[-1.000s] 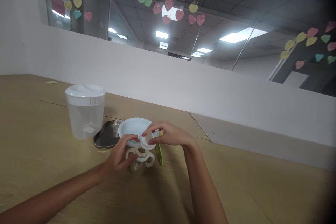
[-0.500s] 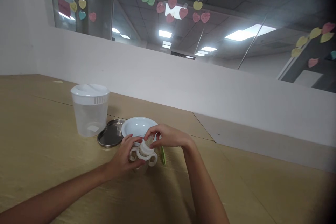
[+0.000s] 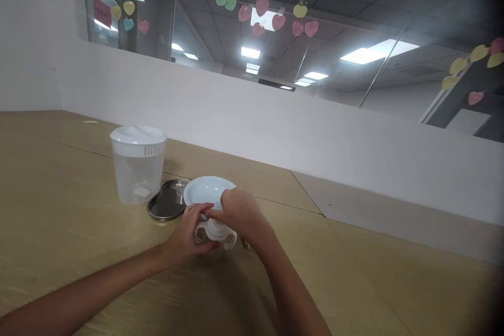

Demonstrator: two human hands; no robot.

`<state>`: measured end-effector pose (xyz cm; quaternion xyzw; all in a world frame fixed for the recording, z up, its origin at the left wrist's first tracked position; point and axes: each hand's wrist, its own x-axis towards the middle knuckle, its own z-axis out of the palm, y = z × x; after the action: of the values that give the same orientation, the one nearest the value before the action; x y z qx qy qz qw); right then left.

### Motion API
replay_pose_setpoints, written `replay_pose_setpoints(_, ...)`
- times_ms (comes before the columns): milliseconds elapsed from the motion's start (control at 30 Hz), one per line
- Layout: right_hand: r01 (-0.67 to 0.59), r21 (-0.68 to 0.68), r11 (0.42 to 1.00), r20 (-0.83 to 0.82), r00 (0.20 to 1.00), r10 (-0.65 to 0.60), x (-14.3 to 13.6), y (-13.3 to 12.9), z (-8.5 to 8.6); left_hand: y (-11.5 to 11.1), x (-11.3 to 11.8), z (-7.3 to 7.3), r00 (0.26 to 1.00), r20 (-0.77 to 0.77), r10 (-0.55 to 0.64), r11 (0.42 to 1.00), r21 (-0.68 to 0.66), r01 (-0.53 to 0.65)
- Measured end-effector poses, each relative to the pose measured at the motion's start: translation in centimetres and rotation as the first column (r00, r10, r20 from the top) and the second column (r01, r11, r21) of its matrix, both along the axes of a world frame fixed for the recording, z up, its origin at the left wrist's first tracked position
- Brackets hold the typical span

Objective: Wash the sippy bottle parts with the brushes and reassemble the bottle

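Observation:
A baby bottle [image 3: 217, 230] with a white collar and two white side handles stands in front of me. My left hand [image 3: 196, 231] is closed around its left side, thumb in front and fingers behind. Over the bottle's top, my right hand [image 3: 239, 211] is bent with its fingers closed. It covers the clear nipple, so the exact grip there is hidden. Just behind both hands lies a pale blue-white bowl [image 3: 208, 189]. Part of a green item [image 3: 245, 244] shows beside my right wrist.
Left of the bowl lies a kidney-shaped steel tray [image 3: 167, 203]. Behind it stands a translucent bucket [image 3: 138, 173] with a white lid. A white wall [image 3: 236, 115] with a window rises behind the wooden table [image 3: 98, 236].
My right hand has turned over the bottle's top, its wrist swinging left and the back of the hand now covering the nipple. My left hand stays on the bottle. The view has shifted slightly.

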<state>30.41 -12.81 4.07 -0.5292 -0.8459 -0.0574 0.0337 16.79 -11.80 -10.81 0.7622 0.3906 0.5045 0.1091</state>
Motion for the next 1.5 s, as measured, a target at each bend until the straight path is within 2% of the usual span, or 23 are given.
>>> replay_pose_setpoints(133, -0.018, -0.007, 1.000, -0.019, 1.000, 0.018, 0.5, -0.2, 0.3, 0.2, -0.1, -0.2, 1.000, -0.017, -0.023, 1.000, -0.009, 0.023)
replay_pose_setpoints(200, -0.137, -0.047, 0.990, -0.071, 0.989, 0.133, 1.1, -0.2, 0.4, 0.3, -0.1, 0.0, 0.999, -0.006, -0.041, 0.999, -0.034, 0.040)
replay_pose_setpoints(300, -0.316, -0.120, 0.941, -0.097, 0.947, 0.306, 1.3, -0.2, 0.4, 0.2, 0.0, 0.4, 0.997, 0.042, -0.071, 0.992, -0.097, 0.075)
replay_pose_setpoints(367, -0.296, -0.116, 0.948, -0.068, 0.955, 0.289, 0.8, -0.4, 0.2, 0.0, 0.1, 0.8, 0.991, 0.090, -0.103, 0.983, -0.142, 0.115)
replay_pose_setpoints(533, -0.092, -0.032, 0.995, -0.006, 0.996, 0.092, -0.5, -0.4, -0.2, -0.1, 0.3, 1.2, 0.974, 0.137, -0.181, 0.964, -0.170, 0.203)
replay_pose_setpoints(600, -0.120, -0.058, 0.991, -0.027, 0.993, 0.119, -0.1, -0.1, -0.3, 0.0, 0.2, 1.1, 0.971, 0.137, -0.196, 0.962, -0.166, 0.218)
replay_pose_setpoints(733, -0.315, -0.168, 0.934, -0.045, 0.949, 0.312, 1.1, 0.2, -0.6, 0.2, 0.0, 1.2, 0.972, 0.121, -0.203, 0.961, -0.165, 0.222)
replay_pose_setpoints(767, -0.311, -0.169, 0.935, -0.031, 0.950, 0.310, 1.2, 0.1, -0.6, 0.2, 0.0, 1.3, 0.972, 0.116, -0.206, 0.960, -0.169, 0.224)
replay_pose_setpoints(900, -0.149, -0.116, 0.982, 0.023, 0.988, 0.153, 0.3, -0.8, -0.7, 0.1, 0.1, 1.6, 0.979, 0.095, -0.183, 0.965, -0.173, 0.197)
replay_pose_setpoints(967, -0.115, -0.110, 0.987, 0.015, 0.993, 0.117, -0.2, -1.0, -0.8, 0.0, 0.2, 1.7, 0.983, 0.081, -0.165, 0.970, -0.165, 0.177)
replay_pose_setpoints(1133, -0.158, -0.117, 0.981, -0.045, 0.987, 0.154, 0.3, -0.3, -1.2, 0.2, -0.5, 1.8, 0.989, 0.036, -0.143, 0.973, -0.177, 0.147)
replay_pose_setpoints(1233, -0.181, -0.125, 0.976, -0.129, 0.978, 0.165, 1.0, 0.0, -0.9, 1.2, -2.3, 2.3, 0.990, 0.022, -0.138, 0.988, -0.064, 0.139)
replay_pose_setpoints(1300, -0.181, -0.110, 0.977, -0.183, 0.970, 0.159, 1.5, -0.1, -0.4, 2.3, -3.8, 2.6, 0.992, 0.091, -0.084, 0.996, 0.001, 0.085)
replay_pose_setpoints(1367, -0.173, -0.087, 0.981, -0.223, 0.963, 0.150, 1.9, -0.4, 0.3, 3.8, -5.4, 2.7, 0.986, 0.157, 0.060, 0.998, 0.005, -0.062)
replay_pose_setpoints(1400, -0.169, -0.079, 0.982, -0.236, 0.961, 0.147, 2.1, -0.5, 0.6, 4.5, -6.2, 2.6, 0.980, 0.137, 0.146, 0.989, -0.002, -0.147)
replay_pose_setpoints(1500, -0.154, -0.068, 0.986, -0.247, 0.960, 0.133, 2.7, -0.8, 1.2, 6.4, -7.9, 1.6, 0.941, -0.136, 0.309, 0.951, 0.027, -0.308)
